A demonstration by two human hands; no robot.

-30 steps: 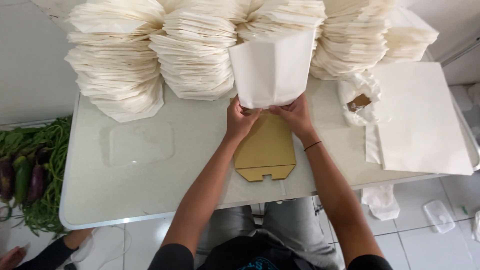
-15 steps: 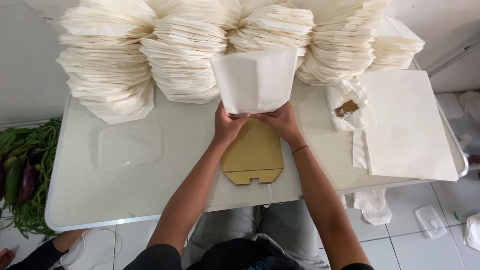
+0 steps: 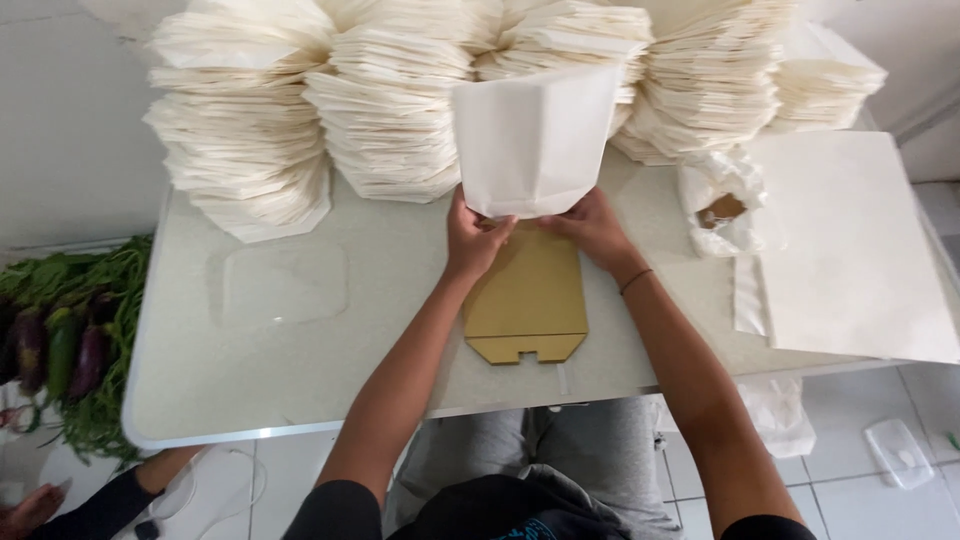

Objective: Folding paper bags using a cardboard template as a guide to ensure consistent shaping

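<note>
**Both hands grip a white paper sheet**

The left hand (image 3: 475, 238) and right hand (image 3: 592, 228) pinch the lower edge of an upright white paper sheet (image 3: 535, 140), at twelve o'clock from the brown cardboard template (image 3: 528, 300) lying on the table (image 3: 300, 340).

On the table (image 3: 300, 380), near the middle: a cardboard template (image 3: 528, 305), with both hands, left (image 3: 474, 240) and right (image 3: 592, 228), at its far end, holding a paper bag (image 3: 535, 140) upright between them. Behind the bag, along the far edge: stacks of bags (image 3: 390, 110) side by side, from left to right. To the right of the hands: a small plastic bag (image 3: 722, 205), then flat paper sheets (image 3: 860, 250) just beside it; to the left, a clear plastic sheet (image 3: 282, 285) on the table, and vegetables (image 3: 60, 340) on the floor beyond the left edge.
</note>
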